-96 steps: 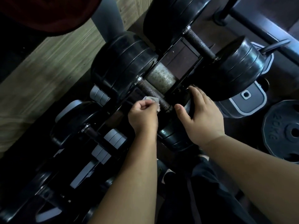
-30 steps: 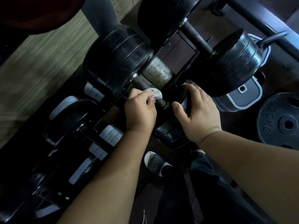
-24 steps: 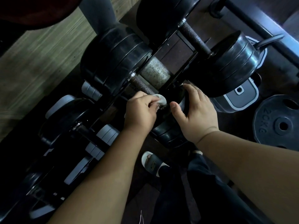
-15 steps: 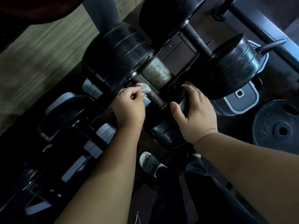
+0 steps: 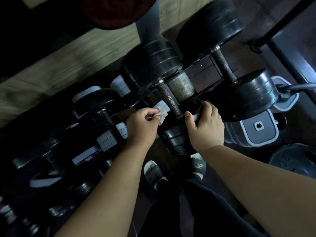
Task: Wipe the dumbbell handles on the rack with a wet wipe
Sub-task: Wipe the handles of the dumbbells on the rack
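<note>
Head view: my left hand (image 5: 142, 126) pinches the crumpled wet wipe (image 5: 161, 114) just beside the knurled dumbbell handle (image 5: 168, 100), apparently off it (gap unclear). My right hand (image 5: 206, 124) rests spread on the near weight plate (image 5: 177, 140), on the rack.

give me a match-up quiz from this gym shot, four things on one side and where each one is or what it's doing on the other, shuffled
Things:
1. wet wipe
2. right hand
3. knurled handle
4. weight plate

Places or states:
A. resting on a black dumbbell head
B. lying flat on the floor at the right edge
C. bare, between the two hands
D. pinched in the left hand, just off the bar

Pairs: 1-D, 2-A, 3-C, 4-B
</note>
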Action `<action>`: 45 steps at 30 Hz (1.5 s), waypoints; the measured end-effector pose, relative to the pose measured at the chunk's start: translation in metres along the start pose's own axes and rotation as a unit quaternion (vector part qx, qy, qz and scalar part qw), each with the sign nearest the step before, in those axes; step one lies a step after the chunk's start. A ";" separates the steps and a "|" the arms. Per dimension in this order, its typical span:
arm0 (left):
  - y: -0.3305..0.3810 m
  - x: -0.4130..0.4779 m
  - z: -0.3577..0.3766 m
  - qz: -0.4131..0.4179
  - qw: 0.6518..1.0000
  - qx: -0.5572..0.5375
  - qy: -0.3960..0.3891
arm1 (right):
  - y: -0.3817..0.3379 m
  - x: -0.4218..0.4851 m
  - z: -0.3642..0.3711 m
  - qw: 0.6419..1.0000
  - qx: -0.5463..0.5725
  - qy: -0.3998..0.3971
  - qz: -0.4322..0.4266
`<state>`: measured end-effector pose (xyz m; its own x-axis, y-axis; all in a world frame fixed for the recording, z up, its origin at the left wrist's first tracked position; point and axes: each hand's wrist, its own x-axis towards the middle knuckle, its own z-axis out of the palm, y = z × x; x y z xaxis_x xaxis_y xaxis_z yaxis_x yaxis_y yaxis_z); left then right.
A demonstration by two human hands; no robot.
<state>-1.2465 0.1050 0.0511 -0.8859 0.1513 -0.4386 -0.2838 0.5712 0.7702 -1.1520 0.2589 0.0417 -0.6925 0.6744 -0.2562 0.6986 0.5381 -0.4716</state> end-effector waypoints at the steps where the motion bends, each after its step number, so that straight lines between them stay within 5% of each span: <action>1: 0.001 -0.007 -0.007 -0.007 1.000 -0.002 0.010 | 0.000 0.000 -0.003 1.000 0.004 -0.016 0.002; 11: -0.017 -0.051 -0.075 -0.047 0.982 -0.077 0.164 | -0.066 -0.041 0.005 0.969 0.000 -0.103 -0.227; 20: -0.075 -0.054 -0.136 -0.077 0.963 -0.121 0.229 | -0.102 -0.098 0.075 0.939 0.041 -0.243 -0.239; 34: -0.122 0.007 -0.140 -0.067 0.988 -0.089 0.106 | -0.097 -0.113 0.123 0.958 -0.025 -0.132 -0.254; 45: -0.120 0.035 -0.118 -0.028 0.984 -0.127 0.124 | -0.101 -0.118 0.130 0.963 -0.020 -0.101 -0.250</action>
<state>-1.2869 -0.0540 -0.0022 -0.9197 -0.0938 -0.3812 -0.3890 0.3486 0.8527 -1.1645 0.0588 0.0099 -0.9623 0.2152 -0.1666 0.2718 0.7913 -0.5476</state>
